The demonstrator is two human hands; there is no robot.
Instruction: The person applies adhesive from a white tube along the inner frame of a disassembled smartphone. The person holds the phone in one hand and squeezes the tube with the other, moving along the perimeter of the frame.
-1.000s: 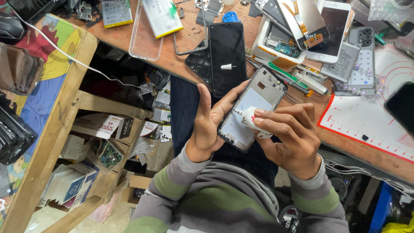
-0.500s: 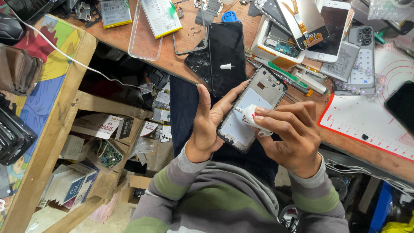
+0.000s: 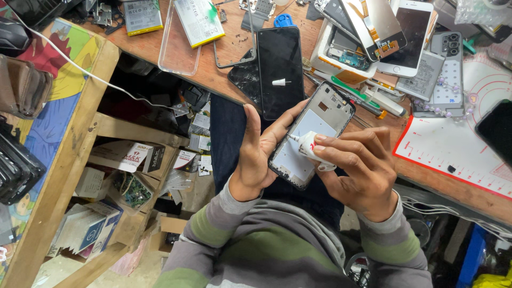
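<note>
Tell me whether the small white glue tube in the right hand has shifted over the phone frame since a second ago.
Yes, slightly. The small white glue tube has slid up the grey phone frame, its nozzle now closer to the black phone screen lying on the wooden workbench.

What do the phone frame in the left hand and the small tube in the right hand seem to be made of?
Phone frame: probably metal inside, matte grey plate with cut-outs; the dark rim looks like plastic.
Tube: likely soft plastic, white and slightly glossy, with a thin nozzle; the right hand pinches it. The left hand cradles the frame.
</note>
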